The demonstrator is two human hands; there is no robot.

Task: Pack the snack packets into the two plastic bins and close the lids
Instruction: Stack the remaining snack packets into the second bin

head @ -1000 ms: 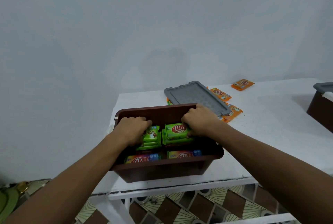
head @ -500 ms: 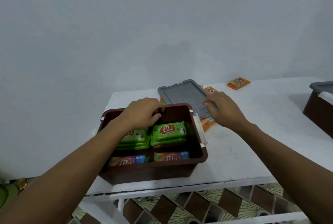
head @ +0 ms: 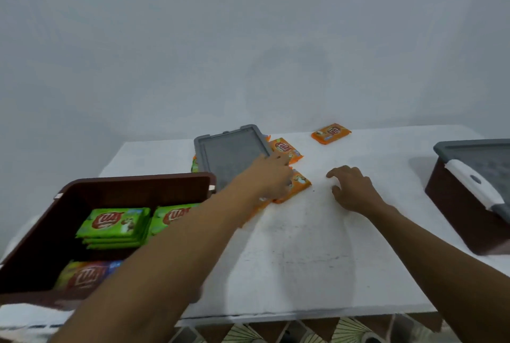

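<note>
An open brown bin (head: 124,185) stands at the near left of the white table (head: 303,260). It holds stacks of green snack packets (head: 113,221) and more packets in a front row (head: 82,276). Its grey lid (head: 231,155) lies flat behind it, partly on top of an orange packet (head: 300,184). My left hand (head: 271,177) reaches across to the lid's near right corner, fingers spread and touching that packet. My right hand (head: 352,188) rests with loosely bent fingers on the bare tabletop, holding nothing. Two more orange packets (head: 284,148) (head: 331,133) lie further back.
A second brown bin (head: 463,210) sits at the right edge with a grey lid (head: 485,155) on it and a white latch (head: 474,182). A plain wall rises behind the table. Patterned floor tiles show below the near edge.
My left hand has left the open bin and reached right to the lid's corner and the orange packet. My right hand moved off the lid to the tabletop. The view has shifted right.
</note>
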